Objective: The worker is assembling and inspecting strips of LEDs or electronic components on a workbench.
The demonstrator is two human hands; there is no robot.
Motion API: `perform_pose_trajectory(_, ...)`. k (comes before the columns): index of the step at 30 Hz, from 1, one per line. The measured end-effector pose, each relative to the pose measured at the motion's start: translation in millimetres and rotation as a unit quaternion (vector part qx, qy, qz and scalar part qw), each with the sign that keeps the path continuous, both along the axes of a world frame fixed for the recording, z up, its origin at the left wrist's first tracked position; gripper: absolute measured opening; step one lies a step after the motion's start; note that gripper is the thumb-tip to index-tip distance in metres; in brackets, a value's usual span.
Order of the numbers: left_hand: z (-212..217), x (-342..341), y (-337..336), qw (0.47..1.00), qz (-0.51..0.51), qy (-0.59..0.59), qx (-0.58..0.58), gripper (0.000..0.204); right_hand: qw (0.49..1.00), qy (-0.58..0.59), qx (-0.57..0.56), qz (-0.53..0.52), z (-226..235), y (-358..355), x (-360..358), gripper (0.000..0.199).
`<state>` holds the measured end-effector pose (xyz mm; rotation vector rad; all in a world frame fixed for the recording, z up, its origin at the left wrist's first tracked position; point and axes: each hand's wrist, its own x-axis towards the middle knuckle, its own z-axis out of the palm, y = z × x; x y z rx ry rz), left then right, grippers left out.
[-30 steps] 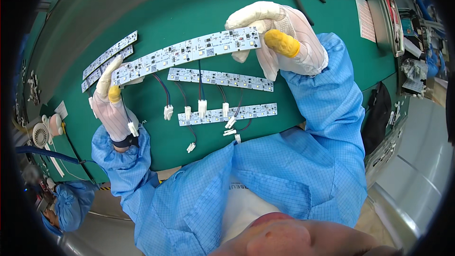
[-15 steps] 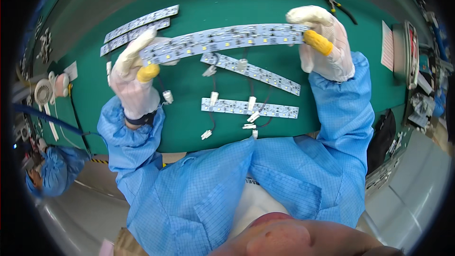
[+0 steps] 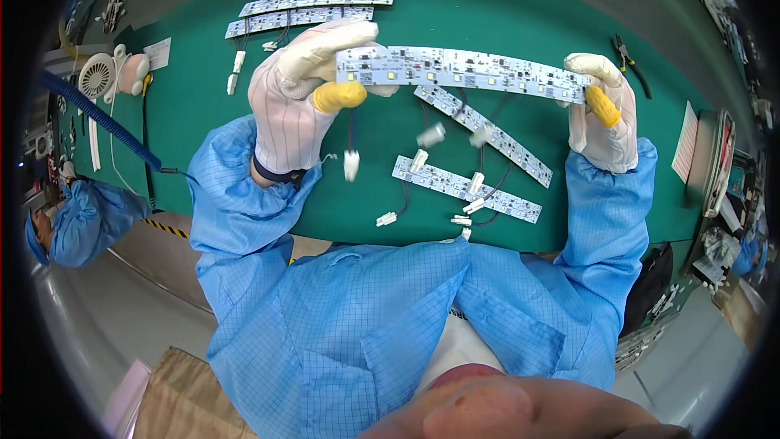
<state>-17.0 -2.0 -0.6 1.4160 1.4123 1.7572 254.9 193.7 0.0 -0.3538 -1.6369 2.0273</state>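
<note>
- Pinching each end of the LED strip [image 3: 463, 69], left hand [image 3: 296, 110] and right hand [image 3: 601, 114] were both closed on it.
- Dangling connector [image 3: 351, 165] could've snagged the strips on the mat [image 3: 455, 179], I reckon.

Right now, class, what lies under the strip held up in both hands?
Under the held strip are the green mat and two more strips with dangling wires. The upper strip's near end is covered by the held one.

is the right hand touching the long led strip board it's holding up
Touching. The head view shows the right hand pinching the end of the long LED strip board, its yellow-tipped thumb pressed on the board's edge.
</note>
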Motion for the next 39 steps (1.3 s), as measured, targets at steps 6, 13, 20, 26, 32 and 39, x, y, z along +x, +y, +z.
perform_pose_trajectory(6, 9, 1, 4, 0.997, 0.03, -0.006, -0.069, 0.045, 0.999, 0.028, -0.026, 0.003, 3, -8, 1, 0.068)
perform_pose_trajectory(13, 9, 3, 1, 0.998, -0.003, -0.009, -0.06, 0.054, 0.999, -0.026, -0.019, -0.011, 6, -1, 1, 0.071)
perform_pose_trajectory(20, -6, -7, 0, 0.999, -0.044, 0.013, 0.018, 0.057, 0.998, -0.044, -0.033, -0.006, 6, -3, -2, 0.058)
perform_pose_trajectory(26, 4, 3, 3, 0.999, -0.022, -0.036, -0.017, 0.048, 0.999, -0.019, -0.013, -0.047, 6, -6, 0, 0.063)
perform_pose_trajectory(32, 3, 1, 7, 0.99, 0.072, -0.013, -0.123, 0.04, 0.998, 0.004, -0.028, 0.054, 16, -11, 1, 0.076)
perform_pose_trajectory(39, 0, 0, 14, 0.981, 0.098, 0.033, -0.165, 0.042, 0.992, 0.057, -0.046, 0.1, 6, -6, 1, 0.063)
